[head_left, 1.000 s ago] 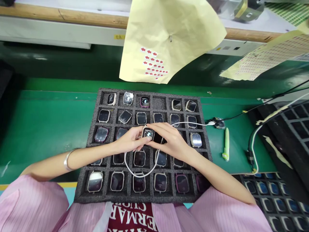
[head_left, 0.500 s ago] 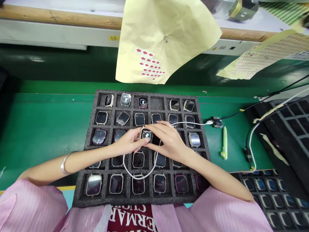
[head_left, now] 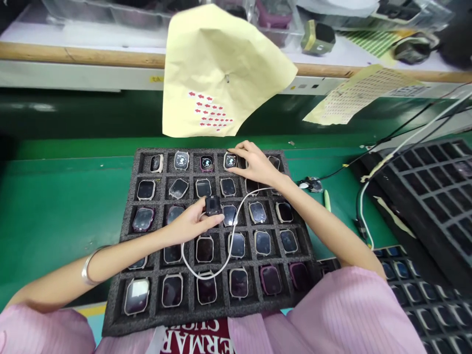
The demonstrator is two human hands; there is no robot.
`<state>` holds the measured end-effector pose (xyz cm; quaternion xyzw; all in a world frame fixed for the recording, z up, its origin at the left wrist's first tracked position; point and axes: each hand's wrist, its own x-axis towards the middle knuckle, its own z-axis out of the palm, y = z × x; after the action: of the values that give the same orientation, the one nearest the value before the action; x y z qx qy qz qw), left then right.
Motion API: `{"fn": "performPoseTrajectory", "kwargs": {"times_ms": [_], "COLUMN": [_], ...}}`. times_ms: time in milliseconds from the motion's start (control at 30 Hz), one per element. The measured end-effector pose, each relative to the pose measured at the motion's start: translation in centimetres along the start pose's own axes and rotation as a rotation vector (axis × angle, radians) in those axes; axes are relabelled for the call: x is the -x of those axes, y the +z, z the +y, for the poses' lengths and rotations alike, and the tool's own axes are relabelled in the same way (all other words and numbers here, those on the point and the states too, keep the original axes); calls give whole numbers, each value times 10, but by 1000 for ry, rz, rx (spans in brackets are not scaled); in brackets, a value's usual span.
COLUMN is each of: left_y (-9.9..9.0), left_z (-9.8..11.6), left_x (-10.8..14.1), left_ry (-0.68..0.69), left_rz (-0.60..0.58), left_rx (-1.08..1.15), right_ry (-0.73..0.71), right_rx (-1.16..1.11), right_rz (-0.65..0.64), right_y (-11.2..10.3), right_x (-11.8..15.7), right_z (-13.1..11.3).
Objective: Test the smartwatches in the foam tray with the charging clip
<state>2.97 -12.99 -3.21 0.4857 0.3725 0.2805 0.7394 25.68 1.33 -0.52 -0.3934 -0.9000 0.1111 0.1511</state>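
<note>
A lit smartwatch [head_left: 230,161] with a pale case sits at the fourth compartment of the back row, pinched by my right hand [head_left: 254,164] between thumb and fingers. My left hand [head_left: 193,220] grips a small black charger [head_left: 213,205] above the middle of the tray. From it a white cable [head_left: 206,277] loops over the near rows and runs off to the right. The grey foam tray [head_left: 121,314] holds watches in rows of compartments. Left of my right hand, a purple watch [head_left: 207,163] and a silver watch [head_left: 181,161] also show lit screens.
A yellow sheet with red arrow stickers [head_left: 221,64] hangs from the shelf edge behind the tray. Right of the tray lie a black connector [head_left: 313,185] and a green pen-like tool [head_left: 327,200]. More trays of watches [head_left: 442,187] stand at the far right, with cables over them.
The lit watch has left the charger and moved with my right hand to the formerly vacant back-row compartment. My left hand keeps the charger near the tray's middle. The view has shifted.
</note>
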Motion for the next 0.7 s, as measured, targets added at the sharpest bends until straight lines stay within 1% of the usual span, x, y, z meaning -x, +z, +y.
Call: {"fn": "performPoseTrajectory", "kwargs": {"times_ms": [100,200,267,333,400,433,467,533,600,633,700], "left_y": [1,5,9,16,23,26,30,34,35,35,32], "left_z": [2,8,14,19,23,25,25,24,21,20,15], "left_x": [1,0,-3,-8,-13,-16,-18,-21,-21,-21,-20], "left_ry": [-24,-53,-105,-152,-166,-163,-156,-141,-111,-93,-66], "left_rz": [13,9,8,10,-3,-8,-9,5,16,11,-8], "left_rx": [11,-27,-67,-93,-88,-76,-59,-24,1,9,20], "right_ry": [-4,60,88,102,115,131,152,188,178,151,44], "right_rx": [80,178,227,267,284,265,219,45,-180,-273,-402], "right_rz": [-73,-216,-297,-311,-280,-245,-194,-51,74,101,34], "right_y": [-17,-32,-34,-29,-25,-25,-25,-32,-39,-42,-41], "right_x": [9,20,22,21,18,18,19,25,37,44,57], "right_z": [13,22,26,28,30,30,29,21,2,-10,-39]}}
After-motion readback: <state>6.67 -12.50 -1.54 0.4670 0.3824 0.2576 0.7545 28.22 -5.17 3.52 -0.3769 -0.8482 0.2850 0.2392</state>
